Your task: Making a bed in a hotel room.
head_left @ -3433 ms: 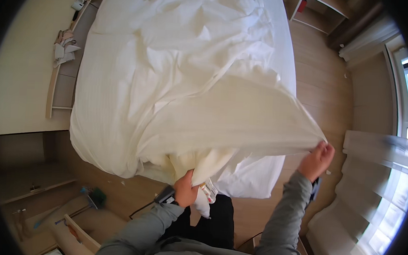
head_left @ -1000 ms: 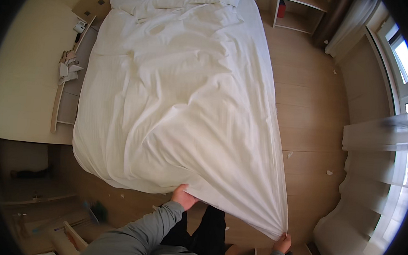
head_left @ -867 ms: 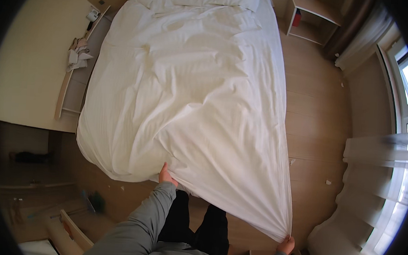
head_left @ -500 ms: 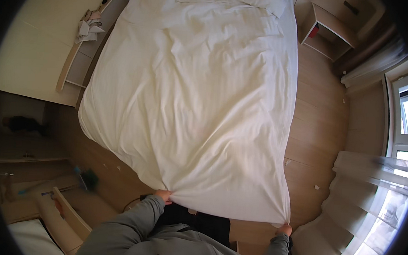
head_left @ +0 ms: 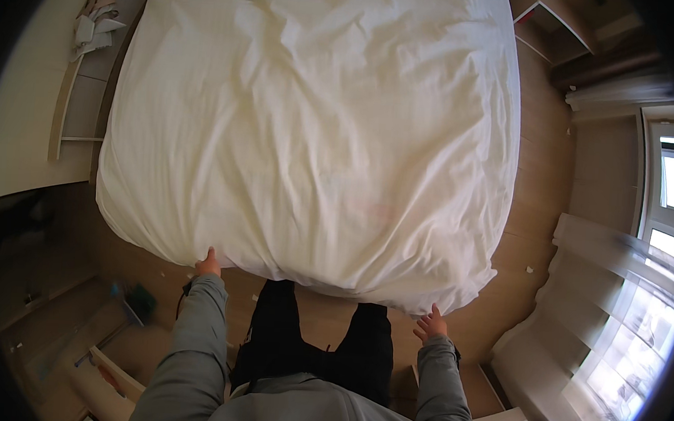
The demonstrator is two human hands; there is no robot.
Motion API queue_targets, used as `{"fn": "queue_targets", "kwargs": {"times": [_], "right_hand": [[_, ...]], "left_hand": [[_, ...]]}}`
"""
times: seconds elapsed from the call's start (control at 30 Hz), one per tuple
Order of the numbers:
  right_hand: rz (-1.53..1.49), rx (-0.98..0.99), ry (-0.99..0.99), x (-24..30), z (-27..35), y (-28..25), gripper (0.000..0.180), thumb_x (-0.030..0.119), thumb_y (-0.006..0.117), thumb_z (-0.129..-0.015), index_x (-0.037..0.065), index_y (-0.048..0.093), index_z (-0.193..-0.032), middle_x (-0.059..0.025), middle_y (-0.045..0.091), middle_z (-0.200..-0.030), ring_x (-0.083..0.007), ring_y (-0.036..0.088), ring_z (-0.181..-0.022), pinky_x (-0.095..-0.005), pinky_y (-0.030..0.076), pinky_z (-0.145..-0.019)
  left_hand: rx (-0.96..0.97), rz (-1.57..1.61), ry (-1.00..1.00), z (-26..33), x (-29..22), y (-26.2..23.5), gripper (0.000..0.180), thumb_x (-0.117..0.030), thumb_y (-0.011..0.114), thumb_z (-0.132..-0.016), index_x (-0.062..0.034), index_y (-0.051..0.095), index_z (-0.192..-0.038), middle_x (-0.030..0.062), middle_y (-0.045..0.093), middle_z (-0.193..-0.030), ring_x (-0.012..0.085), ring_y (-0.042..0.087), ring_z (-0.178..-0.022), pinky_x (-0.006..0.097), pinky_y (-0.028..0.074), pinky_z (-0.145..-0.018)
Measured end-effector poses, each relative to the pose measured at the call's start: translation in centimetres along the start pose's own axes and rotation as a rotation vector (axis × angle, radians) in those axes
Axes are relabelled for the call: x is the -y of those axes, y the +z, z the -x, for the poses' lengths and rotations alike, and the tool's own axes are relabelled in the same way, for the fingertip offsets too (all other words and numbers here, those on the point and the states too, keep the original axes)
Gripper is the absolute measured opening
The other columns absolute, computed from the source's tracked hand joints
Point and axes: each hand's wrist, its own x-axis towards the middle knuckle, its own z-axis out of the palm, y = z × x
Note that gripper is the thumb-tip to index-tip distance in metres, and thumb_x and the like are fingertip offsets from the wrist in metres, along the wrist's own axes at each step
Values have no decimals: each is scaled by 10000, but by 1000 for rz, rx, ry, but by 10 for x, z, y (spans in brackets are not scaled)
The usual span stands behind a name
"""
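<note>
A: status on the white duvet [head_left: 311, 124]?
B: spread over the whole bed [head_left: 112, 228], foot edge hanging just over the end nearest the person. wrinkles mid-duvet, one lumpy bulge at its right foot corner

A: hands?
B: left hand [head_left: 209, 264] touching the duvet's foot edge at the left corner, fingers tucked under the fabric, can't tell if they pinch it. right hand [head_left: 430, 324] just off the right foot corner, fingers [head_left: 422, 331] spread apart, holding nothing

A: how to do this bit well?
B: my read: grip both foot corners evenly, pull toward the person with equal tension, then smooth from the duvet's centre outward. check overhang matches on both sides

A: anything else near it?
B: wooden floor [head_left: 535, 184] right of the duvet, curtains [head_left: 617, 305] beyond that, crumpled cloth [head_left: 93, 26] on a shelf off its top left corner
</note>
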Motion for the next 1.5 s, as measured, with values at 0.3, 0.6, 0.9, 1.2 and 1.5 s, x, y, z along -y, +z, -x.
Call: {"fn": "queue_targets", "kwargs": {"times": [0.3, 0.6, 0.9, 1.2, 1.5], "right_hand": [[218, -389, -223, -29, -24, 168, 398, 326, 495, -931, -53, 512, -1051, -184, 630, -793, -329, 649, -685, -461, 502, -520], [290, -433, 20, -111, 3, 83, 348, 302, 445, -953, 17, 492, -1148, -152, 598, -778, -313, 606, -611, -438, 454, -461], [212, -173, 20, -57, 33, 165, 551, 412, 458, -937, 87, 358, -1371, -165, 482, -1257, -344, 540, -1070, -515, 475, -820], [557, -82, -172, -36, 65, 296, 499, 416, 542, -898, 67, 432, -1236, -129, 501, -1148, -320, 569, -967, -527, 485, -725], [446, -222, -223, -128, 125, 452, 455, 393, 544, -910, 54, 472, -1205, -116, 570, -1063, -249, 591, -851, -423, 490, -624]], "left_hand": [[217, -270, 111, -97, -37, -26, 239, -189, 593, -860, 49, 614, -857, 226, 637, -805, 355, 632, -775, 413, 490, -674], [123, -263, 618, -124, 27, -114, 240, -125, 621, -858, 10, 479, -719, 119, 476, -611, 229, 386, -563, 405, 360, -532], [147, -437, 515, -173, 18, -168, 279, -313, 570, -895, -36, 603, -916, 172, 629, -875, 355, 601, -818, 455, 471, -746], [132, -416, 217, -319, -51, -248, 508, -386, 585, -872, 11, 526, -1184, 215, 588, -1168, 380, 563, -1058, 443, 439, -922], [-50, -266, 377, -547, -93, -270, 573, -317, 615, -873, 38, 460, -1295, 262, 492, -1294, 379, 483, -1196, 418, 387, -1011]]}}
